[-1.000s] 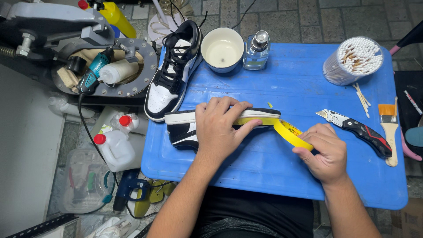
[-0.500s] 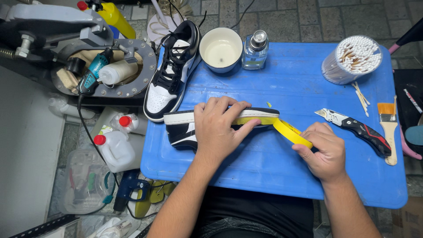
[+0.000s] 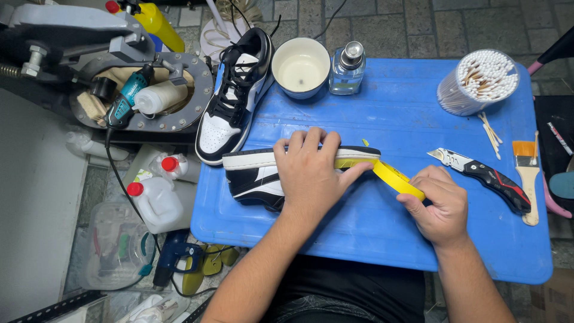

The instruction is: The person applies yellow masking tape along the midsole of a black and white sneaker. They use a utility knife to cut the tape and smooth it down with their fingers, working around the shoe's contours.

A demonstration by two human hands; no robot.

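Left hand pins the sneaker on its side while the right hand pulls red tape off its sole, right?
Not quite: the tape is yellow, not red, as the head view shows. The left hand does pin the sneaker, and the right hand holds the tape.

Black-white sneaker [image 3: 257,176], yellow tape [image 3: 397,178], blue table [image 3: 382,119], possibly cream bowl [image 3: 301,67].
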